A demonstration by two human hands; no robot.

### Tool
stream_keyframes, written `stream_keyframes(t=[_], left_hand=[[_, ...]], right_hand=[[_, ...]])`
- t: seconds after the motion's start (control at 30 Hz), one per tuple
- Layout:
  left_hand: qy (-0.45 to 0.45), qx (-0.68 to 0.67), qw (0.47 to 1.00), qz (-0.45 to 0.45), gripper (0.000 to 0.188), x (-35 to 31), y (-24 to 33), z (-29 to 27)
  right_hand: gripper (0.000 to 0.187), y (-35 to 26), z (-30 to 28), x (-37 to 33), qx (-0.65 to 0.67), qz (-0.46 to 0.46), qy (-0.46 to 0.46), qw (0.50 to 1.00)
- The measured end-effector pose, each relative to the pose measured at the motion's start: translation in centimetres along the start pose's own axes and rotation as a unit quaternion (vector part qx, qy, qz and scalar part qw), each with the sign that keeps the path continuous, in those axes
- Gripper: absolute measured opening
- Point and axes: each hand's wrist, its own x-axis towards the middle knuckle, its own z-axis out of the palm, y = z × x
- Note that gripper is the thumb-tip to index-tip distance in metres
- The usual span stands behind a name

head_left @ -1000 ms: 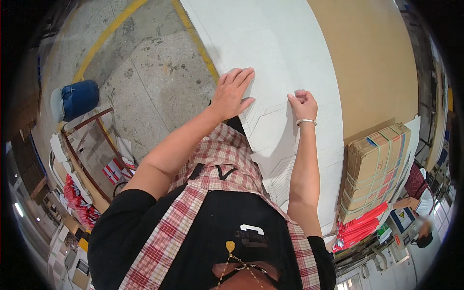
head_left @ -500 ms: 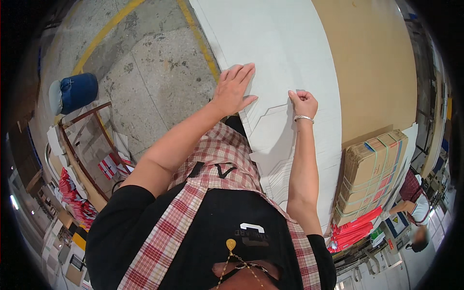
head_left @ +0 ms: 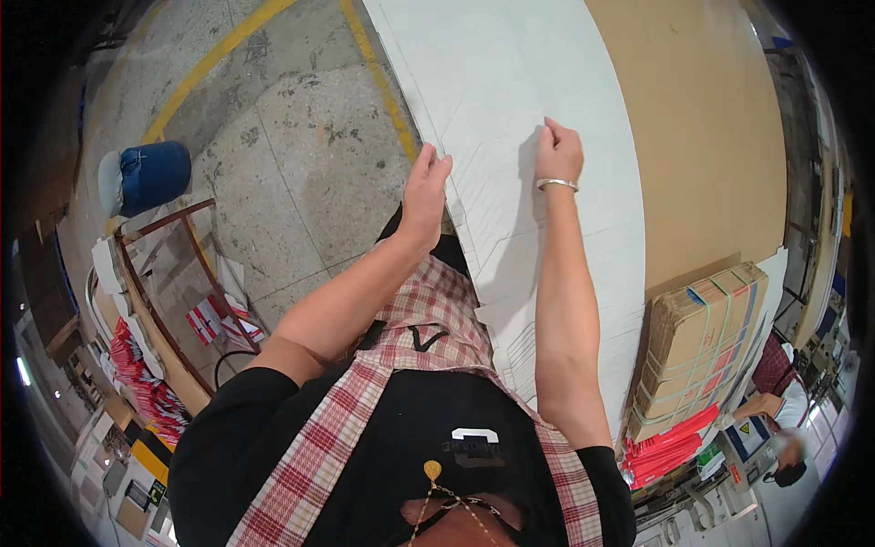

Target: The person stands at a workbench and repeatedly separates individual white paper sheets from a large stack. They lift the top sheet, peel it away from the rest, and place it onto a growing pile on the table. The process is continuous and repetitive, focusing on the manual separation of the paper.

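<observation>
A large white sheet [head_left: 510, 73] with stepped dark lines, like cut or creased outlines, lies in front of me. At its left edge my left hand [head_left: 426, 196] is turned on its side, the fingers together outside the edge and the thumb over it. My right hand [head_left: 561, 155], with a bracelet at the wrist, is closed in a pinch above the middle of the sheet. Whatever its fingertips hold, if anything, is too small to make out. Further down, the outlines [head_left: 519, 346] lie close together beside my apron.
Brown board [head_left: 702, 118] extends right of the white sheet. On it stands a strapped bundle of cardboard [head_left: 697, 337] beside red packaging [head_left: 670, 451]. A blue drum [head_left: 155, 178] and a rusty metal frame [head_left: 169, 214] stand to the left. Another person [head_left: 793, 410] is at the far right.
My left hand has gone from lying flat on the sheet to being turned sideways at its left edge. My right hand has moved farther up the sheet, still pinched.
</observation>
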Motion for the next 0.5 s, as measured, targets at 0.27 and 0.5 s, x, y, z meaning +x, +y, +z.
stream_keyframes(t=[0.27,0.5], left_hand=[[-0.008,-0.028,0.997,0.066,0.070,2.0,0.2,-0.6],[-0.038,-0.143,0.989,0.021,0.071,8.7,0.4,-0.9]], right_hand=[[0.034,-0.5,0.5,2.1,0.037,-0.007,0.032,0.999],[0.036,-3.6,3.4,3.9,-0.062,-0.046,-0.007,0.997]])
